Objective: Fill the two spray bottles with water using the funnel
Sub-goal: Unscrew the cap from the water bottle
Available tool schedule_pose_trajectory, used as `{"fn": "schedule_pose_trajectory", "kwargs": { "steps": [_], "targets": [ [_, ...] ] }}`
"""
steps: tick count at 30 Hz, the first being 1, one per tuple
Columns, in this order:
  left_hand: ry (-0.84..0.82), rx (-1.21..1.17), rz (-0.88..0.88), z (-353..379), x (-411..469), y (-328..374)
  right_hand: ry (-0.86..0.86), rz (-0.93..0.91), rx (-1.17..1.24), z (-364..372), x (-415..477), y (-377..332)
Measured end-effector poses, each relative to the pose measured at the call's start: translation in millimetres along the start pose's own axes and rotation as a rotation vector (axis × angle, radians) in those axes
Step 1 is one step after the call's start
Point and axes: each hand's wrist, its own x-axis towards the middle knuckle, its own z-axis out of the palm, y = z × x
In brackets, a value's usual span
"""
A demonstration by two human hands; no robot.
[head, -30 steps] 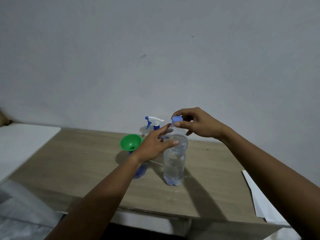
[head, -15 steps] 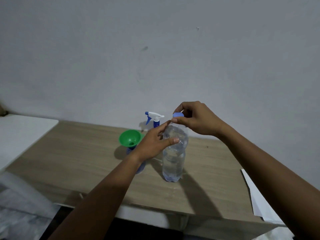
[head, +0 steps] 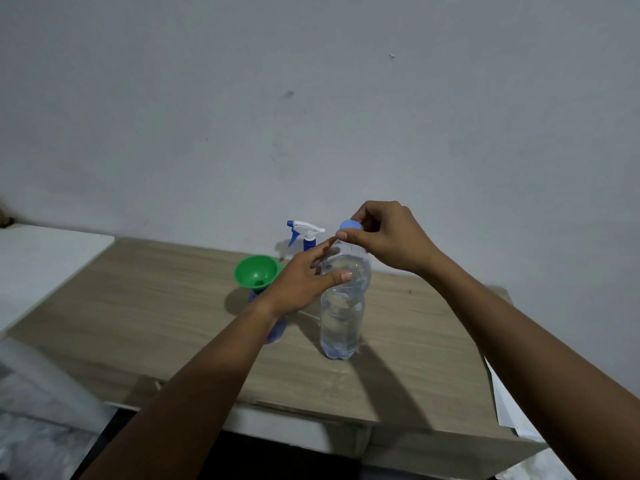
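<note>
A clear plastic water bottle (head: 341, 320) stands upright on the wooden table (head: 145, 306). My left hand (head: 304, 278) holds its upper part, thumb across the front. My right hand (head: 384, 235) pinches the blue cap (head: 350, 225) at the bottle's neck. A green funnel (head: 257, 271) sits in the mouth of a blue spray bottle (head: 275, 332), mostly hidden behind my left forearm. Behind, by the wall, a second spray bottle's white and blue trigger head (head: 304, 232) shows.
A white surface (head: 41, 258) adjoins the table on the left. White paper (head: 509, 407) lies at the table's right edge. A grey wall stands close behind the table. Pale sheeting (head: 38, 424) lies below the front left edge.
My right hand has brought the blue cap down onto the bottle's neck. My left hand has kept its hold on the bottle. The camera has tilted slightly.
</note>
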Motion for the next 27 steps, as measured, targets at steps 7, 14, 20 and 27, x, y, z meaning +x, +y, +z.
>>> {"fn": "schedule_pose_trajectory", "kwargs": {
  "steps": [7,14,20,27],
  "targets": [
    [-0.014,0.032,-0.002,0,-1,1,-0.111,-0.066,-0.011,-9,-3,0],
    [-0.014,0.026,-0.009,-1,-1,1,0.02,0.024,-0.056,3,-1,-6],
    [-0.025,0.034,-0.017,1,-2,3,-0.2,-0.024,-0.007,-14,0,1],
    [-0.012,0.056,-0.014,0,-4,7,-0.037,0.059,-0.023,-5,-4,-6]
  ]
}}
